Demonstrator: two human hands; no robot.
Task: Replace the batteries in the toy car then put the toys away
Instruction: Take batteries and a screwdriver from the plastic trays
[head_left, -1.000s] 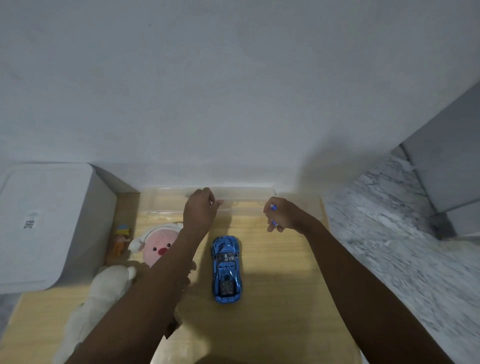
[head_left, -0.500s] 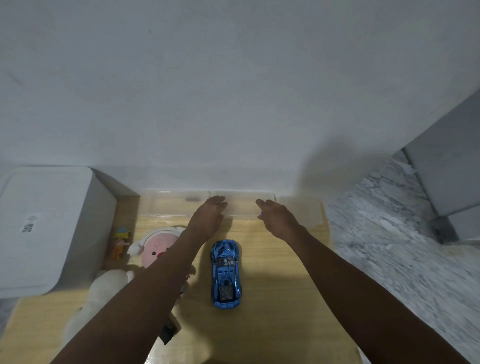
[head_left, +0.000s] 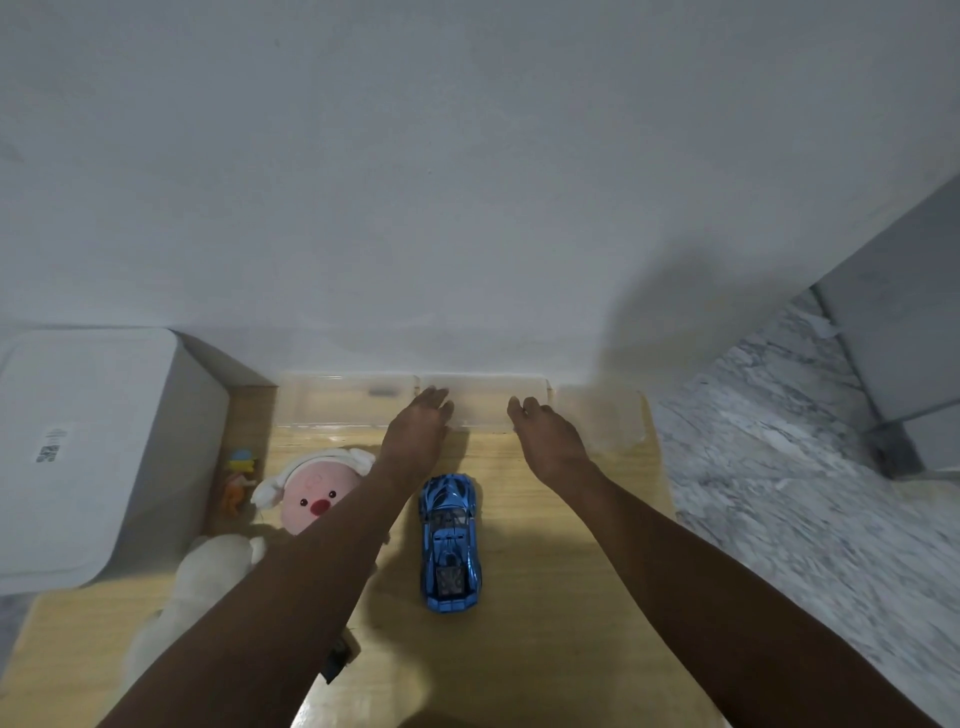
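at table's far edge: left hand and right hand flat, fingers released, on clear box; toy car mid-table.

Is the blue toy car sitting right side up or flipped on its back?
Right side up. The blue toy car rests on the wooden table with its roof, windshield and glossy body facing the camera; no underside shows.
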